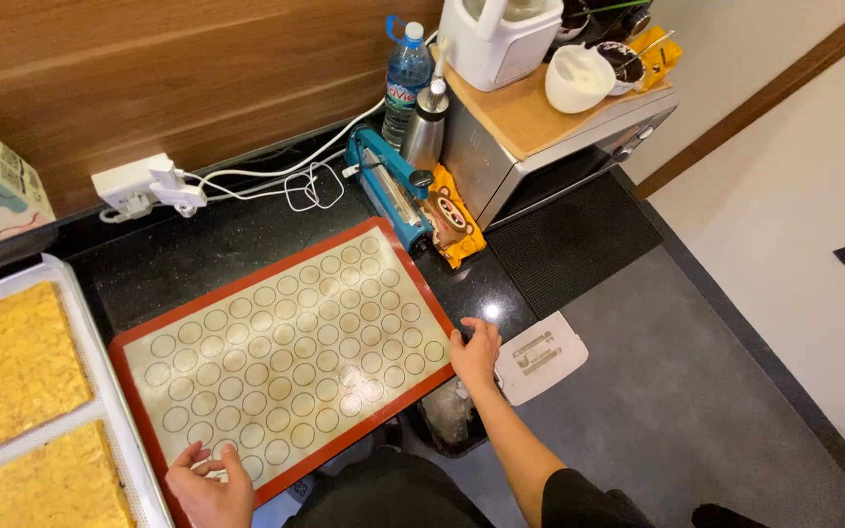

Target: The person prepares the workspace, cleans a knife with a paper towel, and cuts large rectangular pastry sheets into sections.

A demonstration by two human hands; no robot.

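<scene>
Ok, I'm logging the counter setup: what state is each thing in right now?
baking mat: flat on the counter, bare.
left hand: on the mat's near corner.
right hand: on the mat's right edge.
water bottle: upright, capped.
tray: holds two yellow slabs.
plug: in the socket.

There are one baking mat [286, 342], two yellow cake slabs [7, 367], one water bottle [405, 78], two hands [476, 354].

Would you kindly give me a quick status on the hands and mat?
Left hand on baking mat near corner. Right hand on its right edge. Mat flat on counter, nothing on it.
</scene>
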